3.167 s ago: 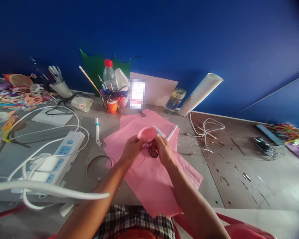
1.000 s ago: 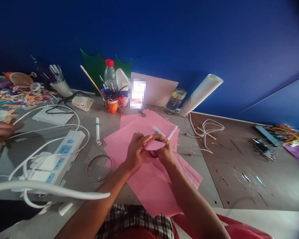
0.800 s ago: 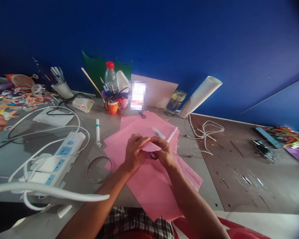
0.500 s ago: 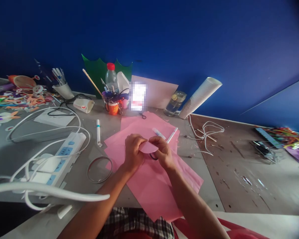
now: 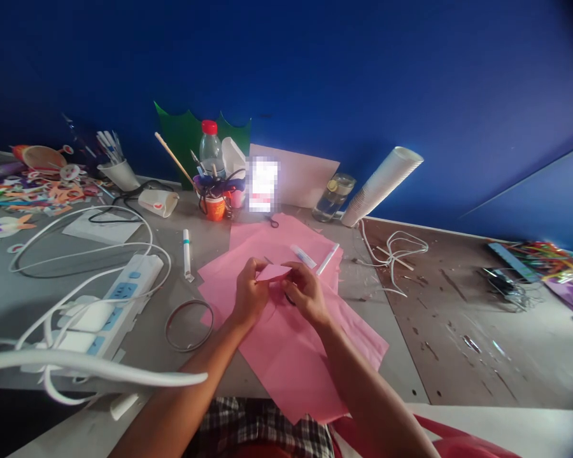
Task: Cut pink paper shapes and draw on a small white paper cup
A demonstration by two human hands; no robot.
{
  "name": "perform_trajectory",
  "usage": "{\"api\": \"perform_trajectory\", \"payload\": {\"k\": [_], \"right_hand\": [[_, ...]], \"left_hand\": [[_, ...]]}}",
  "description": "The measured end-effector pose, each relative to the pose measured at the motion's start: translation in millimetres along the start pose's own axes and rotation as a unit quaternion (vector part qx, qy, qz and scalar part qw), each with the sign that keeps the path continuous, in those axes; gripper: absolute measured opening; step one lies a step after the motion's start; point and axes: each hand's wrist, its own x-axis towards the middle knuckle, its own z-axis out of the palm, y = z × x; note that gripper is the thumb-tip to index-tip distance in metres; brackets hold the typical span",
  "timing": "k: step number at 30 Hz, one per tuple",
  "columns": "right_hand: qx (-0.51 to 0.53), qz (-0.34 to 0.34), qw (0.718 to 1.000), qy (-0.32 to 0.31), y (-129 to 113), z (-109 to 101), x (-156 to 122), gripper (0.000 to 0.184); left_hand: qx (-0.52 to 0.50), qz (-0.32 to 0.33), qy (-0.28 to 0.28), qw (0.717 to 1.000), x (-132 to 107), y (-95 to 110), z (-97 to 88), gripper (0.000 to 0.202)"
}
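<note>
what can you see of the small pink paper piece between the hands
The small pink paper piece looks thin, its visible face a bit paler than the larger pink paper sheets beneath. It is held over them, seen at a shallow angle, so its full outline and any fold cannot be told. The left hand pinches its left end, the right hand its right.

We see a grey tabletop [image 5: 377, 312] with a scuffed brown section [image 5: 449, 356] at the right. Overlapping pink paper sheets [image 5: 291, 356] lie mid-table; left of them we find a thin ring [image 5: 188, 350], a white power strip [image 5: 124, 308] and a toppled paper cup [image 5: 157, 202]. A stack of paper cups [image 5: 384, 184] stands near the wall.
</note>
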Motion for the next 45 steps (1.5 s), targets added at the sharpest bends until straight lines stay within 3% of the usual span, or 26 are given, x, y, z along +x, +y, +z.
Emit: {"api": "perform_trajectory", "payload": {"k": [4, 10, 14, 22, 31, 41, 45], "right_hand": [[0.014, 0.022, 1.000, 0.005, 0.9, 4.1, 1.6, 0.022], [-0.026, 0.071, 0.997, 0.004, -6.5, 7.3, 2.0, 0.030], [-0.016, 0.091, 0.996, 0.002, -10.1, 7.5, 2.7, 0.034], [0.059, 0.109, 0.992, 0.016, -9.7, 5.6, 2.4, 0.037], [0.078, 0.126, 0.988, 0.038, -1.6, 6.2, 5.7, 0.026], [0.119, 0.141, 0.980, 0.068, 0.4, 6.7, 7.0, 0.029], [0.124, 0.141, 0.980, 0.059, 2.3, 3.9, 7.4, 0.028]], "left_hand": [[-0.021, -0.023, 0.022, 0.999, 2.1, 0.8, 0.5, 0.007], [-0.024, -0.017, 0.031, 0.999, 5.0, 2.6, 1.6, 0.009], [-0.024, -0.032, 0.003, 0.999, 4.9, 7.1, 1.7, 0.020], [-0.061, -0.128, -0.038, 0.989, 2.7, 14.1, 4.1, 0.028], [-0.075, -0.115, -0.045, 0.990, 5.0, 6.5, 4.4, 0.040], [-0.100, -0.179, -0.121, 0.971, 5.6, 8.9, 5.0, 0.023], [-0.118, -0.194, -0.105, 0.968, 4.9, 10.9, 6.5, 0.022]]}}
